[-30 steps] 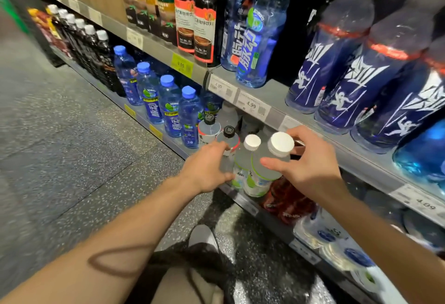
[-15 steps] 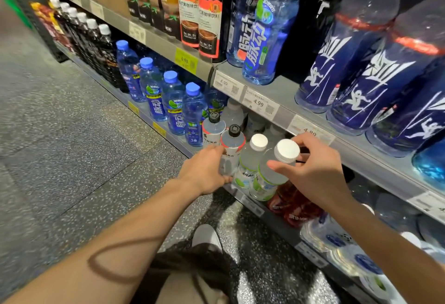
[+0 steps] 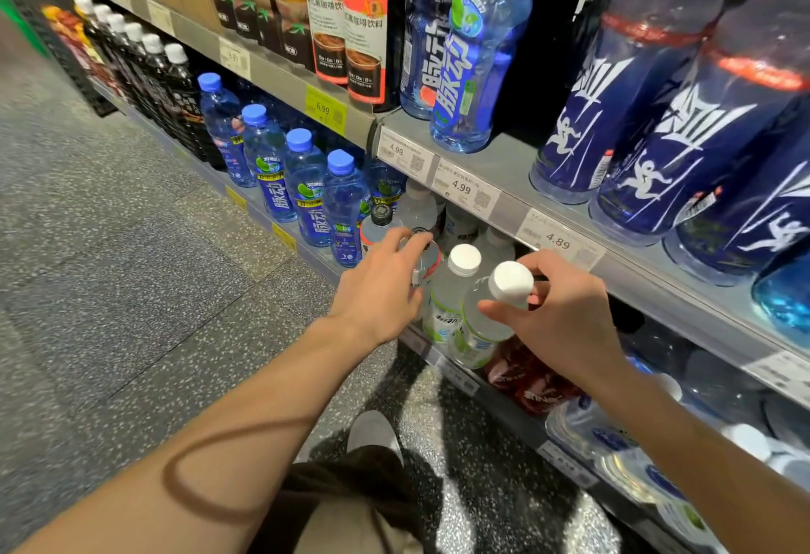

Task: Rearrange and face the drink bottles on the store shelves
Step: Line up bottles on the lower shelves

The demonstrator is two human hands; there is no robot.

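On the lower shelf (image 3: 420, 345) stand two clear bottles with white caps and green-white labels. My right hand (image 3: 565, 316) grips the nearer white-capped bottle (image 3: 477, 325) around its neck, just below the cap. The second white-capped bottle (image 3: 449, 290) stands right beside it to the left. My left hand (image 3: 381, 286) curls over a clear bottle with a black cap and red band (image 3: 427, 257), hiding most of it. A matching black-capped bottle (image 3: 377, 224) stands just behind.
Blue-capped blue bottles (image 3: 307, 189) line the lower shelf to the left, then dark bottles with white caps (image 3: 175, 88). The upper shelf edge with price tags (image 3: 464, 189) overhangs my hands; large blue bottles (image 3: 613, 106) stand on it. Red bottles (image 3: 530, 382) lie right of my hand. My shoe (image 3: 372, 431) is on the speckled floor.
My left hand has slid up from the side of the black-capped bottle and now covers its top. My right hand keeps its hold on the white-capped bottle, hardly moved.
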